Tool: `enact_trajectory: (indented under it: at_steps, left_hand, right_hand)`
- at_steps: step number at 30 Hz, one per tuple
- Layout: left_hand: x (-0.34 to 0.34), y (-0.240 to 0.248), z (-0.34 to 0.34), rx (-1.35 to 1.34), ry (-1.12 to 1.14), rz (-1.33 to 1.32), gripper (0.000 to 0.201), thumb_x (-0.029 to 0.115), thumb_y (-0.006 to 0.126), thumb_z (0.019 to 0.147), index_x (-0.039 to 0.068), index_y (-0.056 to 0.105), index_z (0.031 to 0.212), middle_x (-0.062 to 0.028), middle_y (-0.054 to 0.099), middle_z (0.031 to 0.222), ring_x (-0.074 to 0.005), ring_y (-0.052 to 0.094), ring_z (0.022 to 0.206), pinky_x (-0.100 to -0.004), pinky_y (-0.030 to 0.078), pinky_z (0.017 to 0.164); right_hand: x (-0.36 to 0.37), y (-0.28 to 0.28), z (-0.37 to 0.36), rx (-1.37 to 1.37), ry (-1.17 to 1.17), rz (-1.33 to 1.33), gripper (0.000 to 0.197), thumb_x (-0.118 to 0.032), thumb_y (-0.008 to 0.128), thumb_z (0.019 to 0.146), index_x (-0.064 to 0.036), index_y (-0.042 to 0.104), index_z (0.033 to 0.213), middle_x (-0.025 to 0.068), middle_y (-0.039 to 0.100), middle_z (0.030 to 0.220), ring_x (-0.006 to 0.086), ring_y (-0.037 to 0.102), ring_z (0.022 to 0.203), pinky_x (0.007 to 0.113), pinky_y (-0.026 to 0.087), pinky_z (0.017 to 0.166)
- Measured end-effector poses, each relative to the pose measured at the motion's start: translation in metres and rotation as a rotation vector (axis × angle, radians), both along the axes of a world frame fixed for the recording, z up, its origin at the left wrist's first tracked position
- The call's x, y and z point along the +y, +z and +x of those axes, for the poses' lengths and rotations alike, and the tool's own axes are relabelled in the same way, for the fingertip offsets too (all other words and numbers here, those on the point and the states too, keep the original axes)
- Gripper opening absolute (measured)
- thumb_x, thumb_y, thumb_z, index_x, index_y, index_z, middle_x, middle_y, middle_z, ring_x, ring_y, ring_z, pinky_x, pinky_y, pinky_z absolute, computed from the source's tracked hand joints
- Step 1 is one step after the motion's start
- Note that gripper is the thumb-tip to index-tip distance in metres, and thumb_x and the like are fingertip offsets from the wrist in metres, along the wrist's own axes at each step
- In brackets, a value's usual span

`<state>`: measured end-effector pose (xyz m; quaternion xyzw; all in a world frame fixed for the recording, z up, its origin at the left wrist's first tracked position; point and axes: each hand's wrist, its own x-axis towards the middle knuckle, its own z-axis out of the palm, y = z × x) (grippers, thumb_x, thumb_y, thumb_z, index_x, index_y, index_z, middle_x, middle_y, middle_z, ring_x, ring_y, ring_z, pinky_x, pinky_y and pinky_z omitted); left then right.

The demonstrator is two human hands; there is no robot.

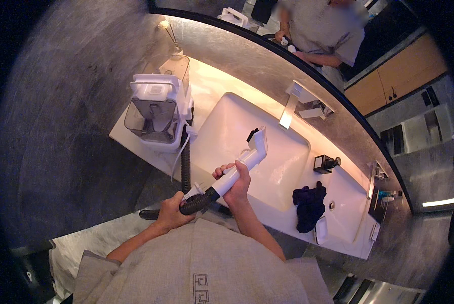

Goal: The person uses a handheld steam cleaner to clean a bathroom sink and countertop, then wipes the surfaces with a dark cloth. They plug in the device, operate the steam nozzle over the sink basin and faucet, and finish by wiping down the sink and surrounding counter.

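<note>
So far my right hand [235, 183] is wrapped tight round the white wand [239, 168], its nozzle poised over the dry-looking sink [282, 167], while my left hand [172, 212] is clenched on the black ribbed hose [195, 203]; cleaning looks barely begun. Beyond the dark cloth [308, 205], a small white packet [321, 229] lies flat by the basin's edge.

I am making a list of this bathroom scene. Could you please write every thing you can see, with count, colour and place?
cleaning machine: one, white with clear tank, counter left of basin
hose: one, black, from machine to wand
wand: one, white with black nozzle, over basin
basin: one, white, centre
faucet: one, silver, wall behind basin
cloth: one, dark blue, counter right of basin
mirror: one, above counter
left hand: grips hose
right hand: grips wand
</note>
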<state>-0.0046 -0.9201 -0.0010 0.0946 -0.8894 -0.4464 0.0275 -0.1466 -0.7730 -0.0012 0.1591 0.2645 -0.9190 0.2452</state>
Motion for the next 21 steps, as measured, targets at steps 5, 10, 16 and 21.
enact_trajectory:
  at_steps: [5, 10, 16, 21]
  left_hand:
    - [-0.002, 0.006, -0.002, 0.019, -0.006, -0.017, 0.040, 0.018, 0.073, 0.056, 0.006, 0.039, 0.071, -0.0125, 0.049, 0.055, -0.0299, 0.056, 0.053, -0.0364, 0.043, 0.048]
    - [-0.003, 0.006, -0.002, 0.017, -0.009, -0.019, 0.039, 0.018, 0.073, 0.056, 0.006, 0.039, 0.071, -0.0130, 0.050, 0.056, -0.0319, 0.056, 0.055, -0.0371, 0.043, 0.049]
    - [-0.006, -0.004, 0.003, 0.065, -0.031, -0.033, 0.040, 0.018, 0.073, 0.055, 0.006, 0.039, 0.071, -0.0124, 0.051, 0.059, -0.0312, 0.057, 0.056, -0.0363, 0.043, 0.049]
    - [-0.013, 0.013, 0.004, 0.058, 0.070, -0.037, 0.038, 0.017, 0.073, 0.054, 0.005, 0.042, 0.073, -0.0121, 0.053, 0.059, -0.0287, 0.058, 0.054, -0.0348, 0.045, 0.050]
  right_hand:
    - [-0.005, -0.002, -0.006, 0.020, 0.005, -0.008, 0.024, -0.026, 0.055, 0.071, -0.0049, 0.046, 0.065, 0.0099, 0.047, 0.059, 0.0229, 0.046, 0.052, 0.038, 0.041, 0.060]
    - [-0.009, 0.000, -0.006, 0.058, 0.021, 0.000, 0.024, -0.026, 0.053, 0.071, -0.0056, 0.046, 0.062, 0.0100, 0.045, 0.055, 0.0226, 0.045, 0.051, 0.038, 0.041, 0.061]
    - [-0.010, 0.002, -0.005, 0.141, 0.080, -0.024, 0.024, -0.027, 0.052, 0.072, -0.0060, 0.047, 0.062, 0.0084, 0.045, 0.055, 0.0216, 0.045, 0.053, 0.037, 0.040, 0.064]
    - [-0.016, 0.013, -0.003, 0.051, 0.070, -0.019, 0.021, -0.025, 0.052, 0.075, -0.0056, 0.049, 0.067, 0.0084, 0.047, 0.061, 0.0219, 0.048, 0.060, 0.037, 0.042, 0.069]
